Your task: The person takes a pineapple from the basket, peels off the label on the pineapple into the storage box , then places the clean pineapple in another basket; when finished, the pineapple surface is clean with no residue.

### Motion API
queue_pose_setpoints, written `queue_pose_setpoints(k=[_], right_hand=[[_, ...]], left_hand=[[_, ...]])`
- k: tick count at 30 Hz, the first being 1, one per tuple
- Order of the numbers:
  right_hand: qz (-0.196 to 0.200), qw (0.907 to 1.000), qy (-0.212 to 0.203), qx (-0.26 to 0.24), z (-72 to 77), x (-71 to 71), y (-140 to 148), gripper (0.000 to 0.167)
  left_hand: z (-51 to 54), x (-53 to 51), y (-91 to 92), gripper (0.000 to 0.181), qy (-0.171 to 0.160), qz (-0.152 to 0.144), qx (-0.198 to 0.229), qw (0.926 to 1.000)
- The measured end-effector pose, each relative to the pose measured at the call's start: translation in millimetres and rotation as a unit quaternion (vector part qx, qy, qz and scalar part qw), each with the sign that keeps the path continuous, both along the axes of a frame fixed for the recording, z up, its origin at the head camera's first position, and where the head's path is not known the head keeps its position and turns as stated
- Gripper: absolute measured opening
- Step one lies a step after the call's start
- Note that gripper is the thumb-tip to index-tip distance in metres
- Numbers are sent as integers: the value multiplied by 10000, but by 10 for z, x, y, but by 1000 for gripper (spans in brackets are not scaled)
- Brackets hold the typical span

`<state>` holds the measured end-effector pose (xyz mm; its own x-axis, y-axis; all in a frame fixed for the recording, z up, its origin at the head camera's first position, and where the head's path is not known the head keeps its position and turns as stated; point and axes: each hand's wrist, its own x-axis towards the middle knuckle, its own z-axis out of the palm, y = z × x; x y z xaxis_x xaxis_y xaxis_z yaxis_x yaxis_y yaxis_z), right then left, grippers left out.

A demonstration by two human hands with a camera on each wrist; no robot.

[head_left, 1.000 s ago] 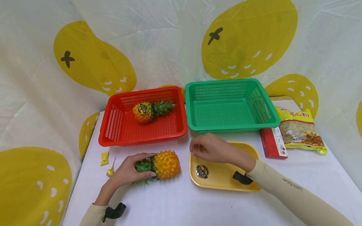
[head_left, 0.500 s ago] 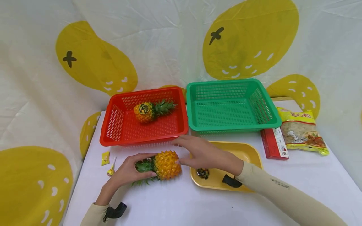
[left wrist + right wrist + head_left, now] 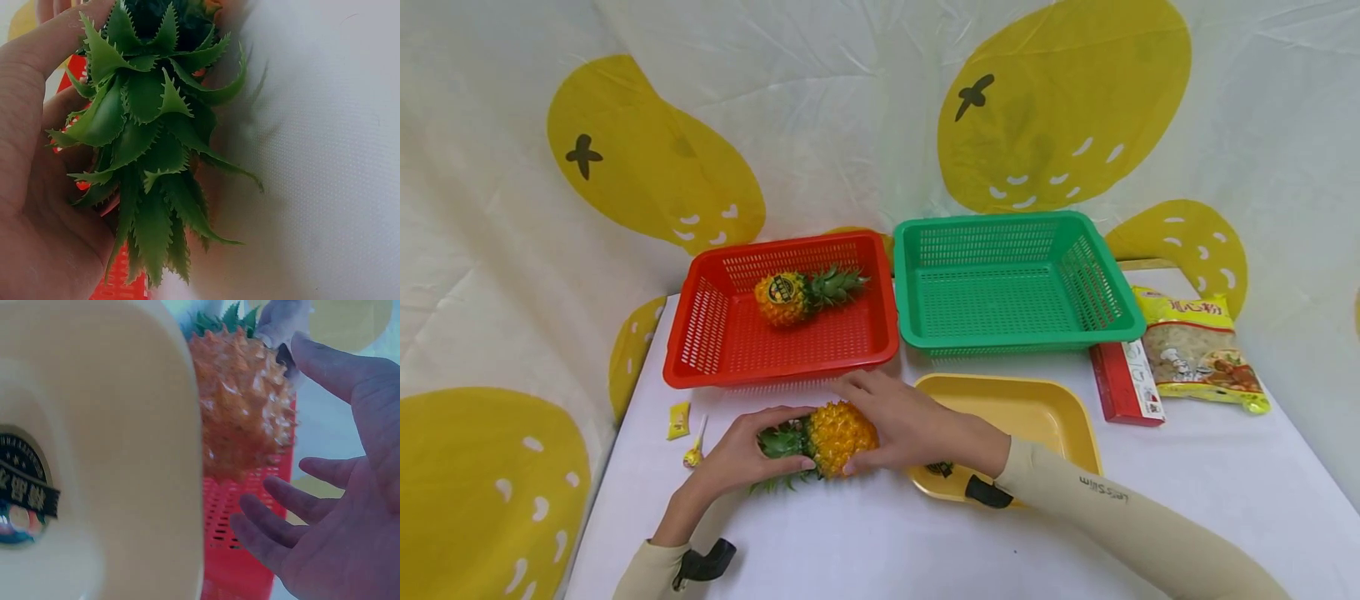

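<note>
A toy-like pineapple (image 3: 835, 437) with an orange, spiky body lies on its side on the white table, crown to the left. My left hand (image 3: 739, 457) grips it round the leafy crown (image 3: 150, 125), thumb on the near side and fingers on the far side. From the right, my right hand (image 3: 910, 421) reaches over the fruit's bare end, its fingers spread (image 3: 331, 494); whether it touches the fruit cannot be told. Under the right forearm sits a yellow tray (image 3: 1078, 417) with a round black sticker (image 3: 25, 487) in it.
A red basket (image 3: 778, 375) holding a second pineapple (image 3: 784, 298) stands behind, beside a green basket (image 3: 1015, 340). At right lie a red-and-white box (image 3: 1123, 383) and a yellow food bag (image 3: 1198, 346). A candy packet (image 3: 678, 421) and a lollipop (image 3: 694, 454) lie left.
My right hand has moved left from above the yellow tray to the pineapple's bare end, its fingers spreading. My left hand and the pineapple have stayed put.
</note>
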<state>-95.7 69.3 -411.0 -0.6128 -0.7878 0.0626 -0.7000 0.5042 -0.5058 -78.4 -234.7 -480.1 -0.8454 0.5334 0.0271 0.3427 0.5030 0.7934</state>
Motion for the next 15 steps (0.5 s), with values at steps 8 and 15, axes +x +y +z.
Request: queue_pose_setpoints(k=[8,15], right_hand=[[126,9997,90,186,-97,21,-101,104],[132,9995,142,260,-156,29,-163,106]], left_hand=[[11,4,3,65,9,0,5,10000],[7,-3,2,64,12,20,-10,10000]])
